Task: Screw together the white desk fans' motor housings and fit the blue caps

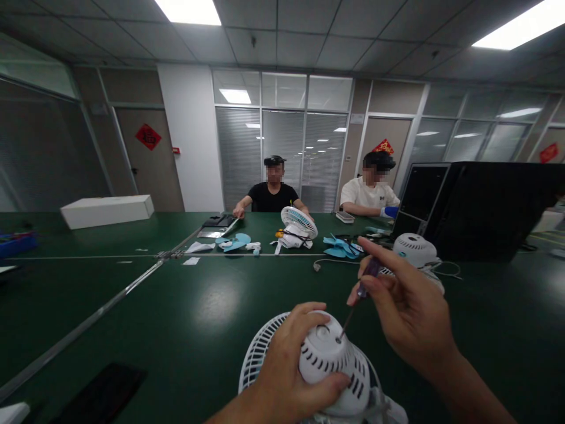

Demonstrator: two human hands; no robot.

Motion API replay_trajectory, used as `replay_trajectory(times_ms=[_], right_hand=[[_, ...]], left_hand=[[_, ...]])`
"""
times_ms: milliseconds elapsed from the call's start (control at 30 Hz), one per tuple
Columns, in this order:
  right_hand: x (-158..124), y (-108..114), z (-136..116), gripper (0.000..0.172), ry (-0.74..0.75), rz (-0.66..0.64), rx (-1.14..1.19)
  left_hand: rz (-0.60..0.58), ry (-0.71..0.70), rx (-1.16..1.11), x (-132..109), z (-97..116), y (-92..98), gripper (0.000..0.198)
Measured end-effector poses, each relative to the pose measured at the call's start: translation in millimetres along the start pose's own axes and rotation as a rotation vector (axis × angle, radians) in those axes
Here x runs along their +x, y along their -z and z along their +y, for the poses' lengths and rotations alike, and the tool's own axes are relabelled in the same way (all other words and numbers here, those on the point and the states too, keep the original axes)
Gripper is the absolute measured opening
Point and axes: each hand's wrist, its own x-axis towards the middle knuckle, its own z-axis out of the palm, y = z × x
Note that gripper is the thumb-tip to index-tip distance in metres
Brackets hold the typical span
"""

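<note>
Left hand (286, 359), fingers clamped on a fan (321, 356); right hand (410, 303), fingers clamped on a screwdriver (371, 271) against the fan.

Long white box (108, 212) at left — red diamond poster (148, 136) on door (154, 182) — black case (489, 215) right

White fan (331, 360), slotted back up, lies under the left hand (286, 356); purple-handled screwdriver (362, 288) slants from the right hand (410, 309) onto it.

smooth plastic fan housing (325, 358), plastic screwdriver handle (371, 271), metal shaft (349, 320), smooth, glossy tabletop (185, 318)
</note>
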Motion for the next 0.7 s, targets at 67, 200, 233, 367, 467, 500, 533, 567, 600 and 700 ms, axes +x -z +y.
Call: replay_trajectory(times_ms=[67, 200, 233, 367, 467, 500, 533, 567, 600, 700], right_hand=[[2.5, -1.0, -2.5, 0.041, 0.024, -0.040, -0.037], [6.9, -3.4, -5.4, 0.039, 0.072, -0.083, -0.087], [7.5, -3.7, -5.4, 0.039, 0.082, -0.080, -0.092], [8.3, -2.1, -6.3, 0.037, 0.124, -0.066, -0.144], [9.3, 4.6, -11.5, 0.037, 0.187, -0.083, -0.202], [10.1, 8.0, -14.3, 0.038, 0.204, -0.105, -0.209], [11.1, 11.8, -17.5, 0.039, 0.213, -0.136, -0.209], [12.4, 15.8, -20.9, 0.040, 0.210, -0.174, -0.203], [13.9, 19.7, -24.3, 0.039, 0.199, -0.215, -0.193], [19.7, 28.2, -32.9, 0.029, 0.148, -0.301, -0.174]], left_hand=[[0.000, -0.005, -0.006, -0.2, -0.8, -0.2, 0.057], [0.004, -0.002, -0.017, -0.1, -1.4, -0.6, 0.057], [0.003, -0.001, -0.019, 0.0, -1.4, -0.6, 0.057], [-0.004, 0.009, -0.012, -0.3, -1.2, -0.2, 0.057], [-0.004, 0.009, 0.006, -0.6, -1.0, 0.2, 0.057], [-0.002, 0.006, 0.009, -0.5, -0.9, 0.3, 0.057], [0.000, 0.002, 0.009, -0.3, -0.7, 0.3, 0.057], [0.002, 0.000, 0.007, 0.0, -0.3, 0.3, 0.057], [0.001, 0.001, 0.004, 0.3, 0.1, 0.3, 0.056], [-0.005, 0.007, -0.010, 1.5, 1.6, 0.7, 0.052]])
